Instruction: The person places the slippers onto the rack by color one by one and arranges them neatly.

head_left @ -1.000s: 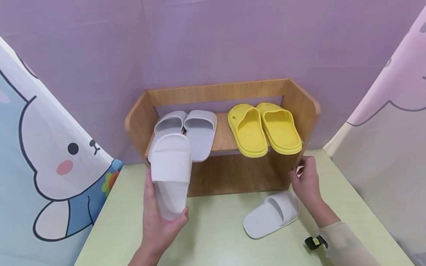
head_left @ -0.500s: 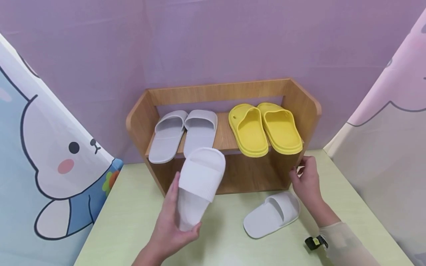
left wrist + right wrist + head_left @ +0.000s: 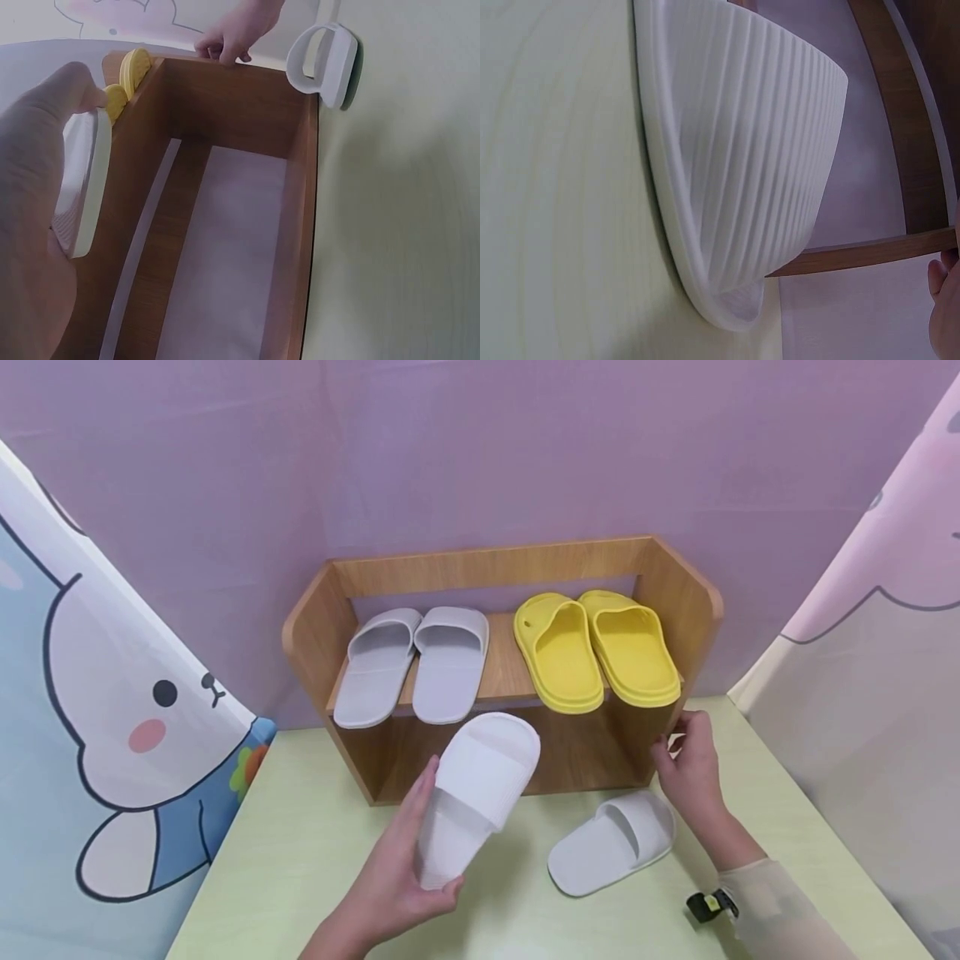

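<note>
My left hand grips a white slide slipper by its heel end. Held in the air before the rack's lower opening, the slipper tilts to the right, ribbed strap toward the head camera. My right hand pinches the front edge of the right side panel of a wooden shoe rack. Just left of that hand, a matching white slipper lies on the table, toe toward the right; its ribbed strap fills much of the right wrist view. Part of the right hand shows there at the panel.
The rack's upper shelf carries a pair of grey slippers on the left and yellow clogs on the right. Behind stands a purple backdrop, with printed cloth at both sides. The light green table lies under everything. A black wrist device sits at the right sleeve.
The left hand has moved the white slipper right and slightly down, away from the grey pair, and tilted it clockwise. The right hand and the slipper on the table stay put.
</note>
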### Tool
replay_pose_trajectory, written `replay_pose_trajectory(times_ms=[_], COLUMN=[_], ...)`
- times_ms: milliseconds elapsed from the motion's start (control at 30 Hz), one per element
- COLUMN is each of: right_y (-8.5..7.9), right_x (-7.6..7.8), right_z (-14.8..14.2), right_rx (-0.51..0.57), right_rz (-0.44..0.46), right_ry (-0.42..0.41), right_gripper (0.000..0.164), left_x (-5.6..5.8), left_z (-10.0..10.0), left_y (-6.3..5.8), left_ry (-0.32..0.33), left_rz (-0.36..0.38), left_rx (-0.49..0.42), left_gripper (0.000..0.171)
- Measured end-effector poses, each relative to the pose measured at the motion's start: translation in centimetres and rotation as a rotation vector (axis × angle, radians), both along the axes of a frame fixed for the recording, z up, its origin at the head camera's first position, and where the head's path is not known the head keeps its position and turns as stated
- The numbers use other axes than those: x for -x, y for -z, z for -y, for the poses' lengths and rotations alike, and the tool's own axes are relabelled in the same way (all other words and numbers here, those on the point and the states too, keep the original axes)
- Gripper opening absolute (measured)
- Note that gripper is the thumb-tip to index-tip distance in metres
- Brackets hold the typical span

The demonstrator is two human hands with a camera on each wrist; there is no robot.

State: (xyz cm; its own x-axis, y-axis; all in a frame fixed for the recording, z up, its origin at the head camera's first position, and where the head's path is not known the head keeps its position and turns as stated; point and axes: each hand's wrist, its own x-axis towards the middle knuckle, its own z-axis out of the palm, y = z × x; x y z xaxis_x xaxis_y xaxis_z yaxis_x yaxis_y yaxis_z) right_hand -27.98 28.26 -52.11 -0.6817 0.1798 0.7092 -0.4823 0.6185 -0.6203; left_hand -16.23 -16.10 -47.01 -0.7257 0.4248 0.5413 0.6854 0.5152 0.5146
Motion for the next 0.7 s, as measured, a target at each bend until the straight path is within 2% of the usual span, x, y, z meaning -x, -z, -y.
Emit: replay_pose_trajectory(times_ms=[133,400,700], right_y=[0.0,0.1,0.0], right_x=[0.0,0.1,0.0], right_z=[0.0,0.0,0.1], right_rx=[0.002,0.017,0.020], right_rz=[0.004,0.004,0.004], right_ry=[0.000,-0.007,-0.010], right_gripper=[0.035,0.036,0.037], left_x=[0.3,0.8,1.8], left_z=[-0.2,-0.3,0.4], left_y=[0.0,0.4,1.4], left_ry=[-0.016,-0.025,-0.069], left_rz=[0.044,0.083,0.262], left_rx=[0.026,0.048,-0.050], left_gripper=[0.147,0.149,0.147])
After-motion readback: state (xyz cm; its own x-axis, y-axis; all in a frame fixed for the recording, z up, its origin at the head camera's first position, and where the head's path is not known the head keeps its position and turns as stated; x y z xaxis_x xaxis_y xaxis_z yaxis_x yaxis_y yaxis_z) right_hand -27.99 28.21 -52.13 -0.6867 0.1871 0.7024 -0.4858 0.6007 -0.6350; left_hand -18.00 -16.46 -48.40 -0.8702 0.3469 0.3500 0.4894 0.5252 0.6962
